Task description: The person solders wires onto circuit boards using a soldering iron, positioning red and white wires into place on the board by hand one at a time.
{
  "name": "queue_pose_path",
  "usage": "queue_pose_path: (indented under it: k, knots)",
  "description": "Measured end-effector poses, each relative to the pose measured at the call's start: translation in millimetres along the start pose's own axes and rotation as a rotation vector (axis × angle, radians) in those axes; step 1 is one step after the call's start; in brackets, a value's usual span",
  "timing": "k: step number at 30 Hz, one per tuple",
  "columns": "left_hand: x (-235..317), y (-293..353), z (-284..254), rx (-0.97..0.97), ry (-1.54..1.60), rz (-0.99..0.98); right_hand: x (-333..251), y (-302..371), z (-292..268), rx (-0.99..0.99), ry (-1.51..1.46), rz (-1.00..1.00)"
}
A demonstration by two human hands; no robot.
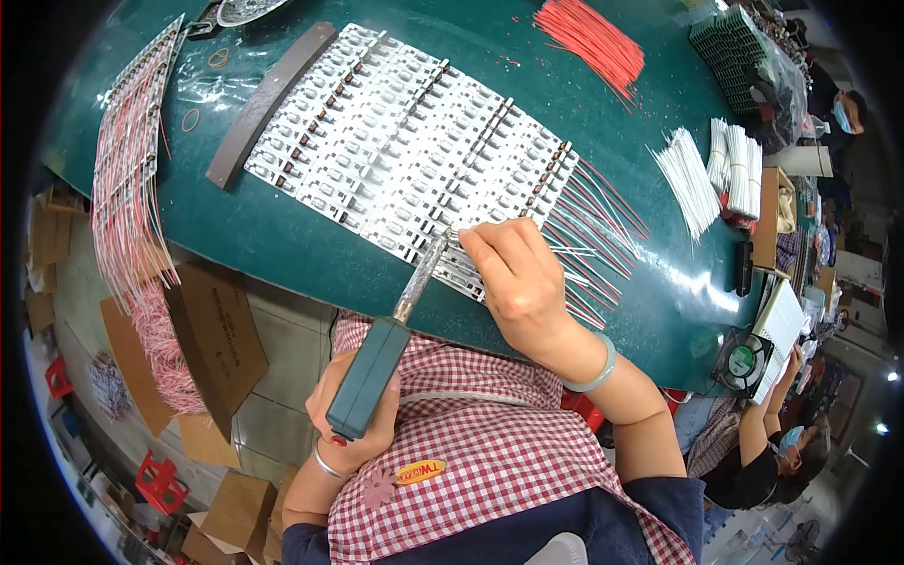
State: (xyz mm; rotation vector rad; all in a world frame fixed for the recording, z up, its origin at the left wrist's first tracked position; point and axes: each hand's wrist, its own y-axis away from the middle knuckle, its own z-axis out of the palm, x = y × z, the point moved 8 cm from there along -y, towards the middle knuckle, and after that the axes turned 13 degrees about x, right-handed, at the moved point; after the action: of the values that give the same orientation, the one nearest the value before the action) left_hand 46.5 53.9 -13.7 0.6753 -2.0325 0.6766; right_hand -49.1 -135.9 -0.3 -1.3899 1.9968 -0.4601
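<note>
My left hand (350, 400) is wrapped round the dark green grip of a soldering gun (369, 372). Its long metal barrel slants up and away, and the tip meets the near part of a white circuit board panel (400, 247). Right beside that tip, my right hand (518, 282) has thumb and forefinger pinched together over the panel; what they hold is too small to make out. The panel carries rows of small dark and silvery parts. Red and white wires (593, 226) stick out from its right side.
A curved brown bar (273, 104) lies along the panel's left edge. At the left hangs another wired panel (137, 141), above a cardboard box (217, 339) of wires. Red wires (593, 42), white wire bundles (687, 179) and a small fan (739, 363) sit rightward. A masked person works at right.
</note>
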Motion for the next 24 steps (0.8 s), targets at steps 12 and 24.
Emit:
queue_pose_path:
  k: [12, 24]
  knots:
    - [9.9, -9.0, 2.7, 0.007, -0.01, 0.076, 1.0, 1.1, -0.1, -0.017, -0.009, 0.014]
    - [7.7, -7.0, 2.6, 0.019, 0.011, 0.018, -0.4, 0.7, -1.0, 0.0, -0.011, 0.013]
